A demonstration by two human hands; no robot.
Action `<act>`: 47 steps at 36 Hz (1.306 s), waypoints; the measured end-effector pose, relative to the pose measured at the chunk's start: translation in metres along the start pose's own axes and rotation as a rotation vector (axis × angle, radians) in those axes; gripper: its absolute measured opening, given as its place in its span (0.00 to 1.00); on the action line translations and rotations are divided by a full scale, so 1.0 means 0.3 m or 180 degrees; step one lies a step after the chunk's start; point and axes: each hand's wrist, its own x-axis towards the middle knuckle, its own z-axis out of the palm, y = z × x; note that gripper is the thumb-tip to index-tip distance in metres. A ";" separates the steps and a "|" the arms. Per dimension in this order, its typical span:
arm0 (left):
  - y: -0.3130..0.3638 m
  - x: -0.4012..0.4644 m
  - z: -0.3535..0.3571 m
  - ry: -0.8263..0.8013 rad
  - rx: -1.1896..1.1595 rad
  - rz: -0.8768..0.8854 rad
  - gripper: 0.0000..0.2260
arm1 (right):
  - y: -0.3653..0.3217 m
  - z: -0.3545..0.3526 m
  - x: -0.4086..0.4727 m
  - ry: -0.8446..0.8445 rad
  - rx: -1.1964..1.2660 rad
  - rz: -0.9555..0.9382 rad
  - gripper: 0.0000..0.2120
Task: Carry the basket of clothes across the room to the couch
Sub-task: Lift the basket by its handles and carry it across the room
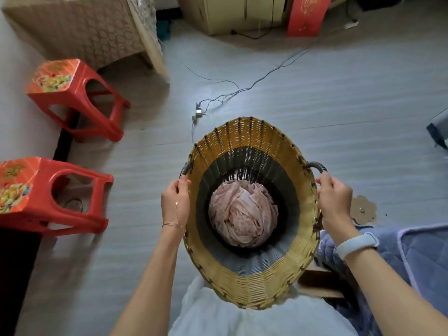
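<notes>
- The grey floor [339, 98] is filling most of the view, running from the person's feet up to the furniture along the far wall.
- A lace-patterned cloth [92, 32] is draping a piece of furniture at the upper left, and a pale cabinet [232, 15] is standing at the top with a red box [308, 15] leaning beside it.
- The woven basket [244, 282] is sitting in the lower middle of the view, directly in front of the person's body, its yellow rim and darker inner band opening toward the camera; whether it is lifted off the floor cannot be told.
- A blue quilted cover [400, 258] is lying at the lower right, just beside the basket's right side.
- Two red plastic stools are standing at the left, well apart from the basket: the near stool [48, 197] at the left edge and the far stool [75, 93] above it.
- A bundle of pale pink clothes [242, 214] is lying crumpled at the bottom of the basket.
- The left hand [175, 202] is clamping around the basket's left handle [185, 169], a thin bracelet hanging at the wrist.
- The right hand [335, 200] is closing its fingers around the right handle [317, 166], with a light blue wristband [357, 244] circling the wrist.
- Thin cables [242, 89] are trailing across the floor beyond the basket, ending in a small plug [197, 112].
</notes>
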 end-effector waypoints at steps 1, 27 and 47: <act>0.010 0.020 0.015 -0.0007 0.0000 -0.0033 0.18 | -0.015 0.010 0.029 0.0010 -0.0016 -0.0021 0.16; 0.434 1.188 0.161 -0.0367 -0.0532 -0.0351 0.18 | -0.576 0.773 0.703 0.0283 0.0044 0.0059 0.15; 1.034 1.775 1.028 -0.0435 -0.0177 -0.0239 0.15 | -0.826 0.720 1.746 0.0761 0.0491 0.0252 0.14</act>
